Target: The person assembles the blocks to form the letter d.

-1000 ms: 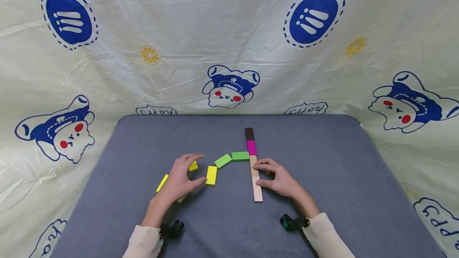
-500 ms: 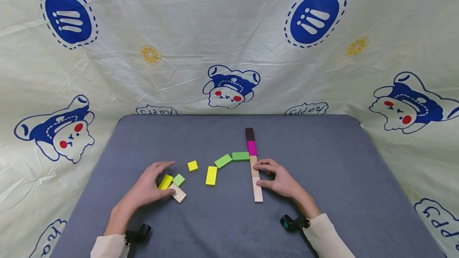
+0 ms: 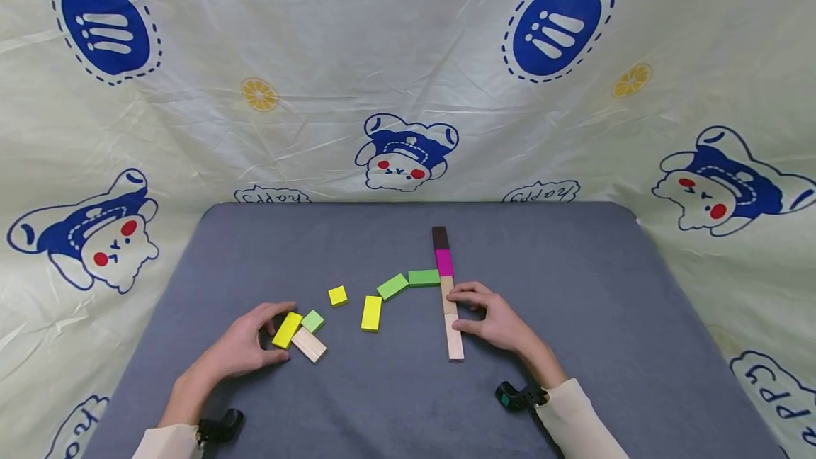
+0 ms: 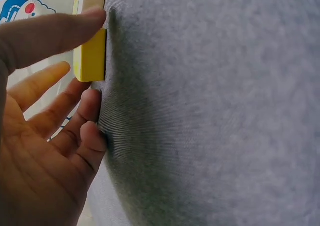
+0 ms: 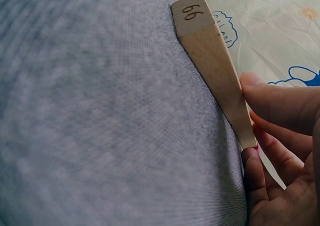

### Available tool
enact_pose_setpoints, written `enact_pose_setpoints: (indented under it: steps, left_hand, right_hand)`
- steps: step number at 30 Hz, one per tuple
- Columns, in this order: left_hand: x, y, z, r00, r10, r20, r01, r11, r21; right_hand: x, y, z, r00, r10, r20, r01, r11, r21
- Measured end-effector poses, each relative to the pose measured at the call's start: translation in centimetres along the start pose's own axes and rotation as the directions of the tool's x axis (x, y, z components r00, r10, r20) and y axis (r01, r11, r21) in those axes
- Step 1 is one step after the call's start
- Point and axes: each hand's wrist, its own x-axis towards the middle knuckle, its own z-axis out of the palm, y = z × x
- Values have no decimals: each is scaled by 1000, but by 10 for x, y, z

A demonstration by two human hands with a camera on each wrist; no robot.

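Note:
My left hand [image 3: 237, 344] is around the near end of a yellow block [image 3: 287, 330], thumb and fingers spread on either side. In the left wrist view that yellow block [image 4: 91, 61] lies partly behind the thumb; I see no firm pinch. A pale wooden block [image 3: 309, 345] and a short green block [image 3: 312, 321] adjoin it. My right hand [image 3: 497, 317] rests its fingertips and thumb against the right side of a straight row of two wooden blocks, the nearer one [image 3: 453, 338] marked at its end in the right wrist view, then a magenta block [image 3: 444, 263] and a dark brown block [image 3: 440, 238].
Two green blocks, one angled [image 3: 392, 287] and one level [image 3: 423, 278], run left from the row. A yellow block [image 3: 372, 314] lies below them, and a small yellow block [image 3: 338, 295] sits farther left. The grey tabletop [image 3: 542, 253] meets a printed curtain [image 3: 408, 55] behind.
My left hand has moved left from beside the middle yellow block to the far-left yellow block, uncovering the green and wooden blocks there. The right hand has kept its place.

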Motion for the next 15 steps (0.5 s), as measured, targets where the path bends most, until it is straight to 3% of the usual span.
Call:
enact_pose_setpoints:
  steps: [15]
  left_hand:
    - [3, -2, 0, 999, -26, -24, 27, 1000, 14]
  right_hand:
    - [1, 0, 1, 1000, 8, 1, -8, 1000, 5]
